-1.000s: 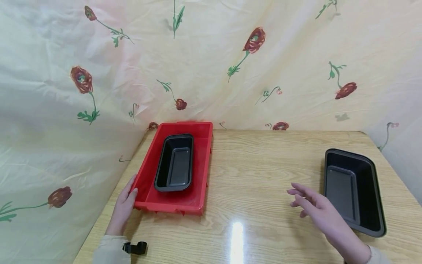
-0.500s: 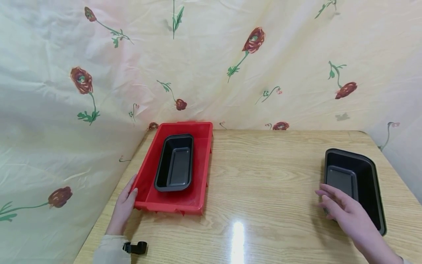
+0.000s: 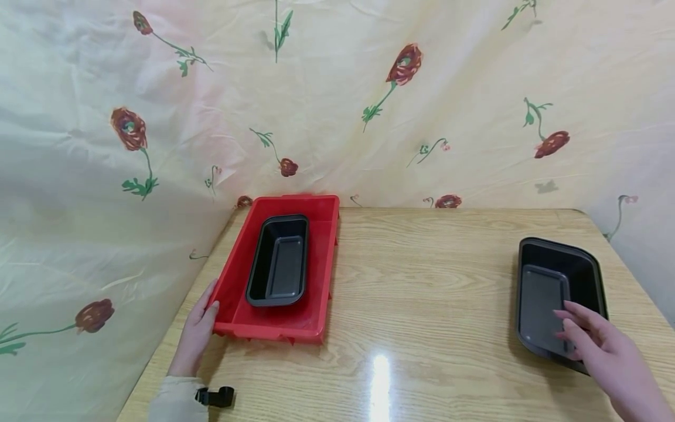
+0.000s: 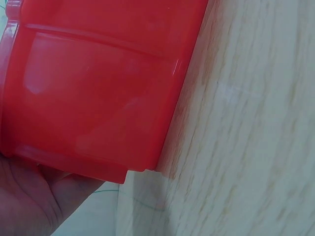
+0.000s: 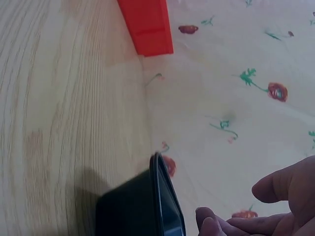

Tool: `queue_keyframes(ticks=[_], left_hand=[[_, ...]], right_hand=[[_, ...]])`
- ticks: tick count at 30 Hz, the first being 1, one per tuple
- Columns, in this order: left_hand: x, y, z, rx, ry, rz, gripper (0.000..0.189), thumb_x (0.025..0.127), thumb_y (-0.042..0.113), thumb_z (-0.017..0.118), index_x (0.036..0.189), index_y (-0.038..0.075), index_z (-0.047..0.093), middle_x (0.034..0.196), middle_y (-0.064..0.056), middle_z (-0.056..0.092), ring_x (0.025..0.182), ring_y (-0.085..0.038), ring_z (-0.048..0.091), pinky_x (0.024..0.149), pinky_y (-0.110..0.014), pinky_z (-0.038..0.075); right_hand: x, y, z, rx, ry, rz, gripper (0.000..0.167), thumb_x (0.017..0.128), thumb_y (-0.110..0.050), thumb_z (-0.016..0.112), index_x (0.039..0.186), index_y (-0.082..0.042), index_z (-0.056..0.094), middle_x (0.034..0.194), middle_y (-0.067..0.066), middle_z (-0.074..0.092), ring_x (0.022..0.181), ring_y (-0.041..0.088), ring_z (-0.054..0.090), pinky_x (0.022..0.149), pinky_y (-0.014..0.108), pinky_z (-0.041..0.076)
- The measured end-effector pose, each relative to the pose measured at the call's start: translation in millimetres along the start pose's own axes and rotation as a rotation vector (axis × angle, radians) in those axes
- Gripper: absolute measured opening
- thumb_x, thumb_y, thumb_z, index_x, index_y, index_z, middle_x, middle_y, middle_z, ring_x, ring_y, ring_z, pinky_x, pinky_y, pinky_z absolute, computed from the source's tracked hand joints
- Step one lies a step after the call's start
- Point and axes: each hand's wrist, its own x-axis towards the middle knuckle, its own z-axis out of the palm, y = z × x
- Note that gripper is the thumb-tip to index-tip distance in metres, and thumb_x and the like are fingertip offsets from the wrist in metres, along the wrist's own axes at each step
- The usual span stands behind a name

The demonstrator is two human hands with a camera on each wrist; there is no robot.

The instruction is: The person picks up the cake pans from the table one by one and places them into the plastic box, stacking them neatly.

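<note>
At the left of the head view my left hand (image 3: pixel 197 328) grips the near left corner of a red plastic tray (image 3: pixel 295 332), thumb over the rim. The left wrist view shows the palm against the end wall of the red tray (image 4: pixel 98 98). Inside the tray lies a black loaf pan (image 3: pixel 286 266). Over the near right part of a second black loaf pan (image 3: pixel 543 305) is my right hand (image 3: pixel 606 346), fingers loosely bent, holding nothing. From the right wrist, the thumb and fingers (image 5: pixel 280 189) appear apart, beside the rim of the second pan (image 5: pixel 130 206).
A pale wooden table (image 3: pixel 422 293) lies under everything, with bare wood between the tray and the right pan. Flowered cloth (image 3: pixel 327 105) hangs along the back and sides. A black strap (image 3: pixel 216 397) sits on the left sleeve.
My right hand has moved right, from the table left of the second loaf pan to over that pan. The left hand, the tray and both pans have stayed in place.
</note>
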Motion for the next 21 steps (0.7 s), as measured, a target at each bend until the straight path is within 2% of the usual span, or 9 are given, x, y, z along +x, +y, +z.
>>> queue_keyframes(ticks=[3, 5, 6, 8, 10, 13, 15, 18, 21], left_hand=[[-0.5, 0.2, -0.7, -0.013, -0.004, 0.004, 0.055, 0.106, 0.023, 0.036, 0.157, 0.031, 0.017, 0.159, -0.012, 0.019, 0.133, -0.038, 0.031, 0.085, -0.021, 0.047], [-0.7, 0.4, -1.3, -0.021, -0.010, 0.011, 0.055, 0.107, 0.022, 0.035, 0.157, 0.029, 0.016, 0.159, -0.013, 0.018, 0.134, -0.038, 0.031, 0.083, -0.017, 0.046], [-1.0, 0.6, -1.5, -0.025, -0.013, 0.011, 0.055, 0.107, 0.021, 0.034, 0.158, 0.028, 0.015, 0.159, -0.013, 0.017, 0.134, -0.038, 0.031, 0.083, -0.016, 0.045], [-1.7, 0.5, -1.9, -0.026, -0.018, 0.014, 0.055, 0.107, 0.020, 0.034, 0.158, 0.027, 0.014, 0.160, -0.013, 0.016, 0.135, -0.038, 0.030, 0.083, -0.016, 0.045], [-2.4, 0.4, -2.0, -0.026, -0.020, 0.010, 0.055, 0.107, 0.020, 0.034, 0.158, 0.027, 0.014, 0.160, -0.012, 0.016, 0.135, -0.037, 0.030, 0.084, -0.016, 0.045], [-2.5, -0.6, -1.9, -0.020, -0.017, 0.009, 0.055, 0.107, 0.021, 0.034, 0.158, 0.028, 0.014, 0.160, -0.013, 0.016, 0.135, -0.038, 0.030, 0.084, -0.019, 0.046], [-2.2, -1.1, -1.6, -0.020, -0.012, 0.008, 0.055, 0.107, 0.022, 0.035, 0.158, 0.028, 0.015, 0.160, -0.013, 0.017, 0.134, -0.037, 0.031, 0.084, -0.020, 0.046], [-1.8, -2.3, -1.4, -0.017, -0.006, 0.015, 0.054, 0.107, 0.023, 0.035, 0.158, 0.026, 0.016, 0.159, -0.013, 0.019, 0.133, -0.038, 0.032, 0.084, -0.021, 0.047], [-2.1, -3.1, -1.2, -0.015, 0.000, 0.016, 0.054, 0.107, 0.024, 0.035, 0.158, 0.027, 0.017, 0.159, -0.013, 0.020, 0.133, -0.038, 0.033, 0.085, -0.021, 0.047]], right_hand=[[-0.1, 3, -5, -0.032, 0.035, 0.046, 0.059, 0.107, -0.024, 0.033, 0.145, 0.018, 0.018, 0.116, -0.002, 0.059, 0.076, -0.020, 0.046, 0.058, 0.022, 0.049], [-1.1, 3, -7, -0.052, 0.072, 0.077, 0.058, 0.107, -0.023, 0.031, 0.145, 0.019, 0.018, 0.124, 0.027, 0.052, 0.072, -0.020, 0.044, 0.056, 0.022, 0.049], [-1.4, 5, -8, -0.055, 0.092, 0.084, 0.057, 0.107, -0.022, 0.031, 0.145, 0.019, 0.018, 0.126, 0.037, 0.045, 0.071, -0.020, 0.044, 0.055, 0.023, 0.048], [-1.3, 13, -10, -0.060, 0.130, 0.103, 0.056, 0.107, -0.021, 0.032, 0.144, 0.019, 0.019, 0.120, 0.030, 0.050, 0.069, -0.019, 0.044, 0.053, 0.023, 0.048], [0.2, 29, -14, -0.044, 0.160, 0.111, 0.056, 0.106, -0.020, 0.033, 0.145, 0.018, 0.019, 0.116, 0.016, 0.055, 0.067, -0.017, 0.046, 0.052, 0.024, 0.047], [4.8, 72, -19, 0.068, 0.214, 0.039, 0.044, 0.105, -0.016, 0.038, 0.149, -0.018, 0.037, 0.104, -0.026, 0.053, 0.062, -0.012, 0.053, 0.048, 0.024, 0.045], [6.7, 99, -22, 0.136, 0.245, -0.024, 0.043, 0.103, -0.014, 0.040, 0.138, -0.040, 0.040, 0.102, -0.041, 0.044, 0.060, -0.009, 0.056, 0.045, 0.023, 0.044], [6.3, 119, -24, 0.208, 0.278, -0.080, 0.048, 0.101, -0.008, 0.042, 0.126, -0.049, 0.041, 0.097, -0.047, 0.045, 0.057, -0.009, 0.057, 0.041, 0.022, 0.042], [-0.8, 111, -25, 0.238, 0.288, -0.081, 0.049, 0.100, -0.004, 0.041, 0.119, -0.049, 0.044, 0.096, -0.047, 0.046, 0.055, -0.010, 0.055, 0.041, 0.019, 0.040]])
